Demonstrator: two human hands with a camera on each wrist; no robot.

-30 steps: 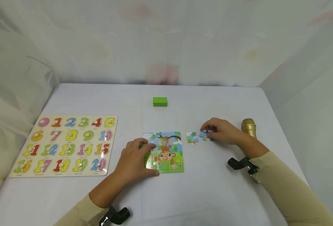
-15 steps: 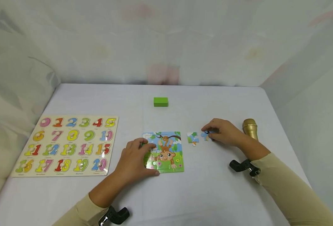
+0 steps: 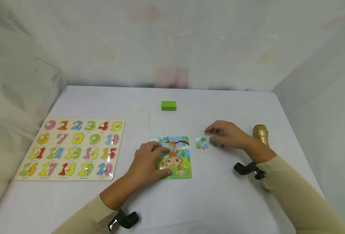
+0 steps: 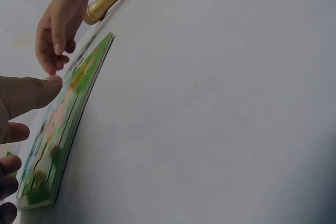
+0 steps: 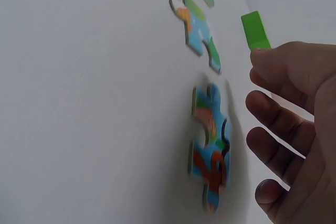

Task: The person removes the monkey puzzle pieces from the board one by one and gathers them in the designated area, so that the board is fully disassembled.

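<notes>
A square monkey jigsaw puzzle [image 3: 180, 161] lies flat on the white table in the head view. My left hand [image 3: 147, 162] is over its left side, thumb and fingers spread apart; the left wrist view shows the thumb above the puzzle [image 4: 71, 114]. To the right lies a loose jigsaw piece [image 3: 201, 143]. Beside it, more jigsaw piece area [image 3: 212, 142] is partly hidden by my right hand [image 3: 229, 135]. In the right wrist view, that blue and brown jigsaw shape [image 5: 212, 145] stands apart from my loosely bent fingers, which hold nothing; whether it is one piece or two I cannot tell.
A number board [image 3: 70, 149] with knobbed numerals lies at the left. A green block [image 3: 168, 106] sits behind the puzzle. A gold microphone-shaped object [image 3: 260, 134] lies at the right, partly behind my right forearm. Fabric walls surround the table.
My right hand has loosened from the jigsaw shape and shifted slightly left. My left hand has slid right, further over the puzzle. The head view has shifted a little.
</notes>
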